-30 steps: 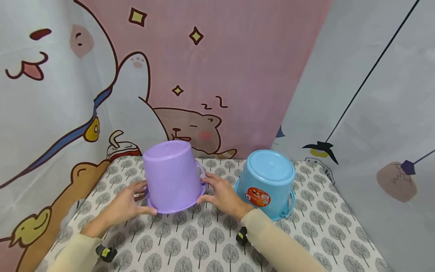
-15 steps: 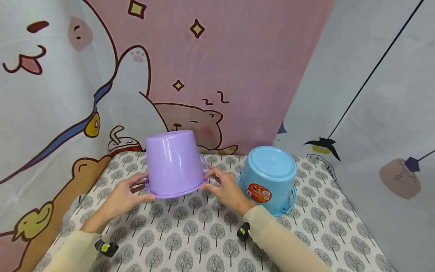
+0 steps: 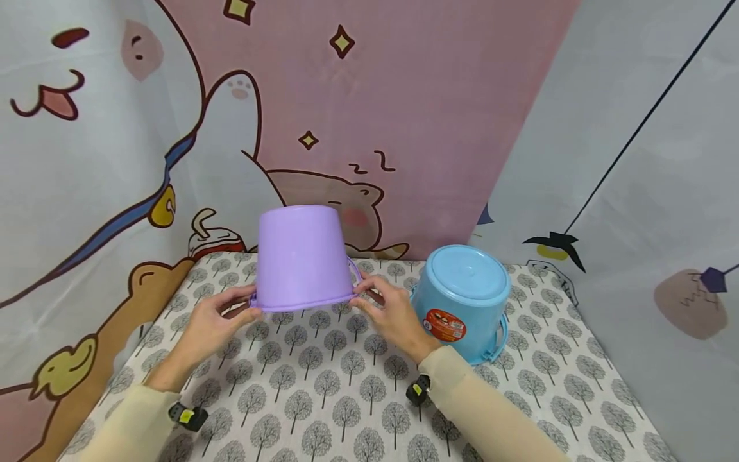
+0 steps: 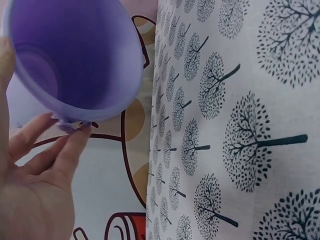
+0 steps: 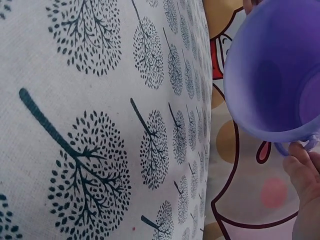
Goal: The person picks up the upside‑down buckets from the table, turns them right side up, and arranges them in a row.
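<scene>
Purple plastic: one bucket (image 3: 303, 256), upside down, base up and leaning away from the person, held in the air above the surface (image 3: 323, 417), left of centre in the head view. Both wrist views look into its smooth, darker interior.

Left hand (image 3: 216, 321): grasping the bucket at its rim, left side; thumb at the near edge, fingers bent in by the handle lug (image 4: 66, 125). Right hand (image 3: 398, 314): grasping the opposite side of the rim, thumb and fingers pinching close to where the thin purple handle (image 3: 355, 269) joins. Handle sticks out behind that hand.

To the right, apart from the purple one: blue bucket (image 3: 485, 314), also inverted, resting on the surface. Red oval label (image 3: 444, 325) on its near side; blue handle (image 3: 501, 340) hanging at its right.

Surface covered in white cloth printed with grey, round-crowned trees. Cream sleeves (image 3: 491, 410) on both arms; small black device (image 3: 187, 416) at each wrist, yellow mark on it.

Behind: printed backdrop (image 3: 433, 96), pink at centre, pale at either side. Large white cartoon animal with blue collar and yellow bell; brown sleeping bear; yellow four-pointed stars.
</scene>
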### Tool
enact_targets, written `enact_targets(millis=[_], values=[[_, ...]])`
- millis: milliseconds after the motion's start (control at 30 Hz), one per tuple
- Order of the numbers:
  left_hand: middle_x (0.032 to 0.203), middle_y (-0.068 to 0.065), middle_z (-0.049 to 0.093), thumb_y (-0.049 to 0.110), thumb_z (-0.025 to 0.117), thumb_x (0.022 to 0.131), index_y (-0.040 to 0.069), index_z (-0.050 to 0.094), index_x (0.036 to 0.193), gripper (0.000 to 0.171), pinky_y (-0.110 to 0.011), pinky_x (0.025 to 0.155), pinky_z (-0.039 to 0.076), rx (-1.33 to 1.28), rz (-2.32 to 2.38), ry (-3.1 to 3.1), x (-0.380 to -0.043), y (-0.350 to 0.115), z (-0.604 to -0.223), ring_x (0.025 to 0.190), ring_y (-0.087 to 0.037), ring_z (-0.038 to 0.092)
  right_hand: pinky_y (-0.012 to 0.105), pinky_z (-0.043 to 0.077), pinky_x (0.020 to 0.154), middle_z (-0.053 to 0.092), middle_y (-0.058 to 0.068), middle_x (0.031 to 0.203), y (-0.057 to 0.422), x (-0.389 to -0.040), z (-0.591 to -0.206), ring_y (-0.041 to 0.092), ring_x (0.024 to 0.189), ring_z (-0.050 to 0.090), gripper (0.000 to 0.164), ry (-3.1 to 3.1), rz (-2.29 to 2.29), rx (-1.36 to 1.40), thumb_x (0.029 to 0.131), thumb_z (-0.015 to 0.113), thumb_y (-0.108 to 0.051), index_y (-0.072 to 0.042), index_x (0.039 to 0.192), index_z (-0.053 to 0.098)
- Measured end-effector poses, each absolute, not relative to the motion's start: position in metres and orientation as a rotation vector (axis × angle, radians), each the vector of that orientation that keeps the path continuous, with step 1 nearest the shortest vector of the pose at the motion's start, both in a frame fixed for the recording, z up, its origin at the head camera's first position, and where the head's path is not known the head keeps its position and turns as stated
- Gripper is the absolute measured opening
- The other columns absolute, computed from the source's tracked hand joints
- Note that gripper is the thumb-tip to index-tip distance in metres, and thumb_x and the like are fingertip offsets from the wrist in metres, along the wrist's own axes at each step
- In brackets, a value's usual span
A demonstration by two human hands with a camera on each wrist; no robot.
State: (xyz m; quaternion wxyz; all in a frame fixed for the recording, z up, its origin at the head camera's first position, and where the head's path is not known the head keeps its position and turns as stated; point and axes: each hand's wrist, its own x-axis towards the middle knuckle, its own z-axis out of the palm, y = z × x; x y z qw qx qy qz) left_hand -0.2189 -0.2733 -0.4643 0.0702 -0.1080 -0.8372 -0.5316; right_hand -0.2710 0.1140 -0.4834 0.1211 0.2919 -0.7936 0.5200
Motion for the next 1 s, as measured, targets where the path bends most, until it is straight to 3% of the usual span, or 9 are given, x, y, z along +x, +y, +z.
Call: enact_targets(millis=[67, 133, 267, 333, 467, 600, 767, 833, 1000], values=[[0.16, -0.03, 0.07, 0.014, 0.086, 0.108, -0.004, 0.073, 0.15, 0.047, -0.014, 0.105, 0.065, -0.324, -1.598, -2.47, -0.218, -0.272, -0.464, 0.126, 0.006, 0.076, 0.039, 0.064, 0.119, 0.074, 0.025, 0.156, 0.115, -0.271, -0.483, 0.039, 0.157, 0.066, 0.018, -2.3, 1.502, 0.847, 0.104, 0.086, -0.011, -0.008, 0.118, 0.074], [0.16, -0.027, 0.07, 0.011, 0.085, 0.108, -0.003, 0.078, 0.143, 0.038, -0.014, 0.105, 0.065, -0.332, -1.585, -2.42, -0.218, -0.27, -0.463, 0.125, 0.012, 0.073, 0.037, 0.065, 0.118, 0.078, 0.023, 0.15, 0.115, -0.271, -0.482, 0.039, 0.155, 0.067, 0.017, -2.273, 1.491, 0.849, 0.105, 0.085, -0.007, -0.008, 0.118, 0.075], [0.153, -0.023, 0.076, 0.006, 0.083, 0.108, 0.002, 0.084, 0.136, 0.028, -0.011, 0.102, 0.064, -0.347, -1.473, -2.351, -0.217, -0.267, -0.46, 0.123, 0.016, 0.073, 0.035, 0.068, 0.114, 0.083, 0.02, 0.14, 0.115, -0.271, -0.481, 0.041, 0.147, 0.074, 0.019, -2.207, 1.464, 0.863, 0.105, 0.083, 0.001, -0.006, 0.121, 0.075], [0.145, -0.023, 0.08, 0.003, 0.082, 0.107, 0.004, 0.085, 0.136, 0.029, -0.011, 0.1, 0.065, -0.35, -1.421, -2.318, -0.217, -0.266, -0.458, 0.119, 0.015, 0.075, 0.034, 0.069, 0.11, 0.082, 0.02, 0.143, 0.116, -0.27, -0.48, 0.041, 0.137, 0.08, 0.024, -2.178, 1.437, 0.868, 0.105, 0.082, 0.006, -0.004, 0.125, 0.075], [0.131, -0.023, 0.085, -0.003, 0.084, 0.104, 0.006, 0.085, 0.138, 0.035, -0.009, 0.091, 0.066, -0.355, -1.34, -2.267, -0.217, -0.264, -0.457, 0.106, 0.013, 0.079, 0.033, 0.071, 0.107, 0.083, 0.018, 0.141, 0.117, -0.268, -0.477, 0.034, 0.118, 0.086, 0.035, -2.15, 1.355, 0.879, 0.103, 0.083, 0.008, -0.002, 0.136, 0.073], [0.131, -0.022, 0.085, -0.008, 0.084, 0.101, 0.005, 0.082, 0.142, 0.044, -0.011, 0.082, 0.068, -0.372, -1.323, -2.242, -0.215, -0.263, -0.457, 0.106, 0.012, 0.081, 0.033, 0.071, 0.107, 0.085, 0.016, 0.131, 0.118, -0.267, -0.476, 0.032, 0.115, 0.086, 0.046, -2.131, 1.303, 0.92, 0.102, 0.085, 0.005, -0.003, 0.146, 0.071], [0.139, -0.025, 0.081, -0.015, 0.087, 0.093, 0.005, 0.076, 0.15, 0.061, -0.012, 0.088, 0.067, -0.428, -1.308, -2.217, -0.213, -0.261, -0.459, 0.113, 0.014, 0.078, 0.033, 0.069, 0.11, 0.082, 0.019, 0.137, 0.12, -0.267, -0.475, 0.035, 0.116, 0.086, 0.063, -2.093, 1.305, 0.986, 0.095, 0.091, 0.01, 0.0, 0.153, 0.067], [0.143, -0.027, 0.079, -0.018, 0.089, 0.089, 0.004, 0.073, 0.154, 0.07, -0.017, 0.096, 0.067, -0.472, -1.286, -2.203, -0.214, -0.26, -0.458, 0.116, 0.016, 0.076, 0.032, 0.068, 0.112, 0.08, 0.02, 0.141, 0.12, -0.268, -0.474, 0.034, 0.116, 0.086, 0.073, -2.08, 1.299, 1.008, 0.091, 0.093, 0.012, 0.001, 0.157, 0.064], [0.139, -0.033, 0.078, -0.021, 0.093, 0.081, 0.004, 0.061, 0.165, 0.093, -0.019, 0.092, 0.068, -0.551, -1.2, -2.171, -0.215, -0.259, -0.456, 0.116, 0.018, 0.075, 0.032, 0.066, 0.116, 0.073, 0.021, 0.156, 0.121, -0.269, -0.47, 0.032, 0.117, 0.084, 0.091, -2.065, 1.28, 1.063, 0.087, 0.096, 0.01, 0.0, 0.168, 0.056]])
